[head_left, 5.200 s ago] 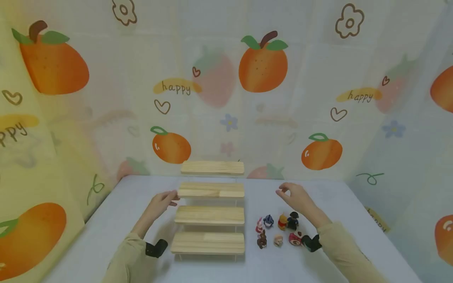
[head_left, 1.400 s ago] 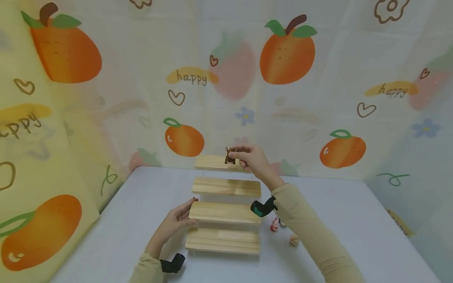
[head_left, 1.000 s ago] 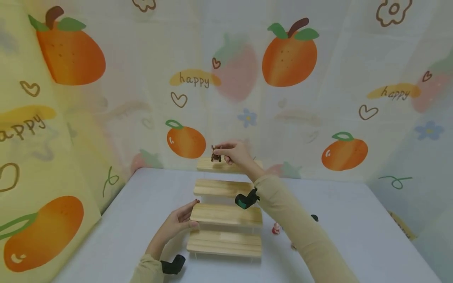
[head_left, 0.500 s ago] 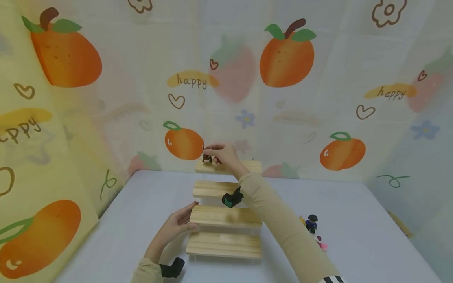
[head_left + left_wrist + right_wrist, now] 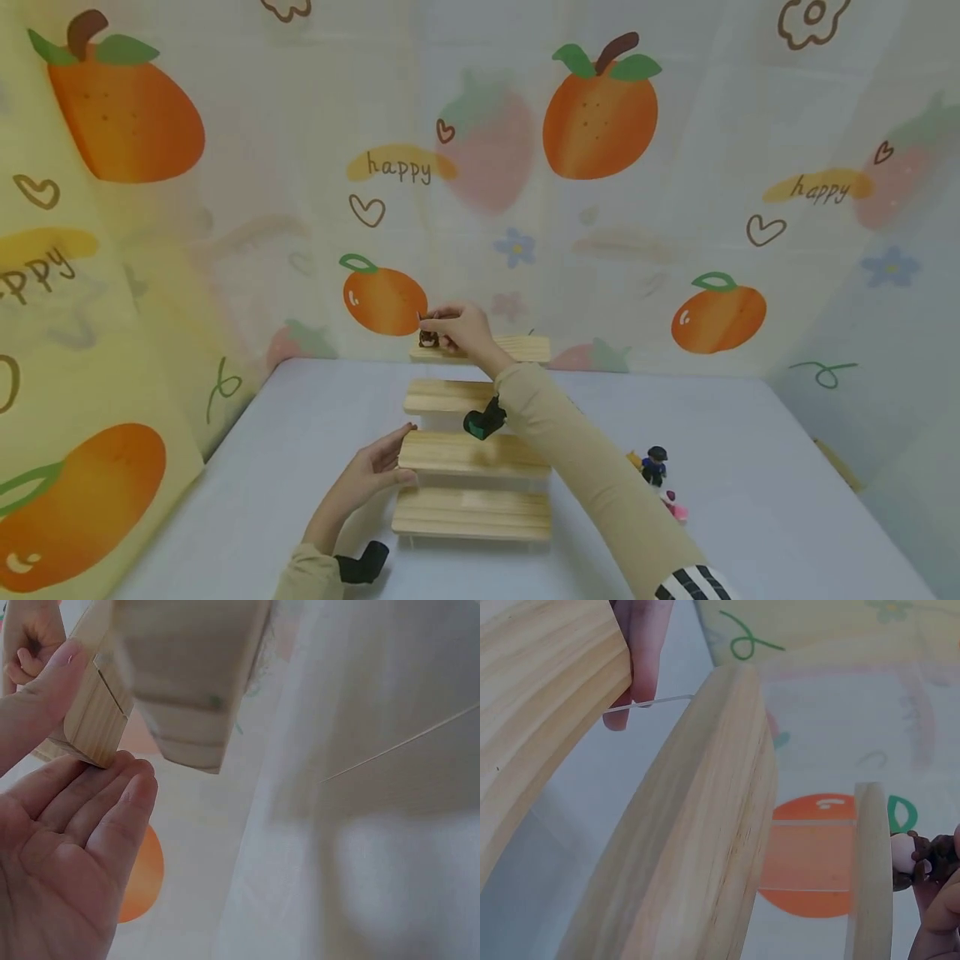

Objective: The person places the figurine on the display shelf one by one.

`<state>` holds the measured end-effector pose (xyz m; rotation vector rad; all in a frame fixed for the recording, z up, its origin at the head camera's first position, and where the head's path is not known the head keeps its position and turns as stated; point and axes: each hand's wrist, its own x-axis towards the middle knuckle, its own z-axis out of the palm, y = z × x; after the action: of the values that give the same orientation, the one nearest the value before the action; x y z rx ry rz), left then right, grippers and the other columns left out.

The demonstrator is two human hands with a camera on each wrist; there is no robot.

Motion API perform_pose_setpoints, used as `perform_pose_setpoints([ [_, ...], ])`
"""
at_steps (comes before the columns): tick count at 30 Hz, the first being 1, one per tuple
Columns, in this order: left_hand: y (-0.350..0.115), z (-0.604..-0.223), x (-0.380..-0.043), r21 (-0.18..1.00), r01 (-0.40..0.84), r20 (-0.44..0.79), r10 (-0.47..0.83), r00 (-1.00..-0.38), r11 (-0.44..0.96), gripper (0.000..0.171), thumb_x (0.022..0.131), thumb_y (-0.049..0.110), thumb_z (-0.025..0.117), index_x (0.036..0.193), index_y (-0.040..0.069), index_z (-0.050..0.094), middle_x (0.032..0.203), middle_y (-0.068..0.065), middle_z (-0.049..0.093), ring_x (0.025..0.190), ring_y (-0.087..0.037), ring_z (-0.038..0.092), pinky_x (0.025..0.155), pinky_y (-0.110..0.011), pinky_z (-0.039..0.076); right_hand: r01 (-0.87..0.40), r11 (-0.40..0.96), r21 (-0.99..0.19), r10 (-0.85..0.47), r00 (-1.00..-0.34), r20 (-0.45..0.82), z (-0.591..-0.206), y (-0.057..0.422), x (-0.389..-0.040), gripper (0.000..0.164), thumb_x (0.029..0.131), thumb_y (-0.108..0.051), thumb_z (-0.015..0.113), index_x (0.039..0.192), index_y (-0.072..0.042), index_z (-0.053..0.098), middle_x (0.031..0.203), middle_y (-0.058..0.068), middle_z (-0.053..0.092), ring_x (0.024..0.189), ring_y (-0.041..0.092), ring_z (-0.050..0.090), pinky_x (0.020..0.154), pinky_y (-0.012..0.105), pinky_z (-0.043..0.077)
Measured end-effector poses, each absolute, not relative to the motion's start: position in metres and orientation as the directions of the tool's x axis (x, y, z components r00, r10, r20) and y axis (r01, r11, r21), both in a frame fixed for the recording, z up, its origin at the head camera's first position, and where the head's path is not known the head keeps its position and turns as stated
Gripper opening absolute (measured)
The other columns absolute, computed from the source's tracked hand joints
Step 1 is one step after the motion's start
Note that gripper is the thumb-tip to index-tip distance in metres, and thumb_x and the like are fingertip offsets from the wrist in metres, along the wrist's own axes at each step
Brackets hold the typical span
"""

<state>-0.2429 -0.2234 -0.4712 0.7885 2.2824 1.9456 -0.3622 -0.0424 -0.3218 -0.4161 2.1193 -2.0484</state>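
Note:
In the head view a wooden four-step display stand (image 5: 472,515) stands on the white table. My left hand (image 5: 365,477) holds the left end of one of its middle boards; the left wrist view shows the thumb on one face of the board and the fingers (image 5: 120,817) against the other. At the left end of the top board (image 5: 517,348), my right hand (image 5: 467,332) pinches a small brown long-eared animal figurine (image 5: 428,338). In the right wrist view the upright figurine (image 5: 924,855) has its underside at the top board (image 5: 870,877), apparently touching it.
Right of the stand, a figurine with a dark hat and blue clothes (image 5: 655,465), an orange-yellow one (image 5: 634,460) and a pink-and-white one (image 5: 674,506) sit on the table, partly behind the right sleeve (image 5: 592,467). A fruit-print cloth (image 5: 480,242) hangs close behind the stand.
My right hand has carried the brown figurine leftward along the top board and lowered it to the board's left end. The left hand keeps its hold on the stand.

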Motion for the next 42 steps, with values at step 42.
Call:
perform_pose_setpoints([
  [42, -0.222, -0.467, -0.242, 0.913, 0.387, 0.306, 0.409, -0.859, 0.129, 0.069, 0.08, 0.0, 0.064, 0.134, -0.013, 0.024, 0.136, -0.031, 0.024, 0.124, -0.04, 0.024, 0.096, -0.016, 0.026, -0.094, -0.279, -0.956, -0.334, -0.923, 0.188, -0.269, 0.008, -0.332, 0.036, 0.088, -0.015, 0.058, 0.121, -0.002, 0.048, 0.123, 0.012, 0.05, 0.04, 0.009, 0.033, 0.04, 0.02, 0.027],
])
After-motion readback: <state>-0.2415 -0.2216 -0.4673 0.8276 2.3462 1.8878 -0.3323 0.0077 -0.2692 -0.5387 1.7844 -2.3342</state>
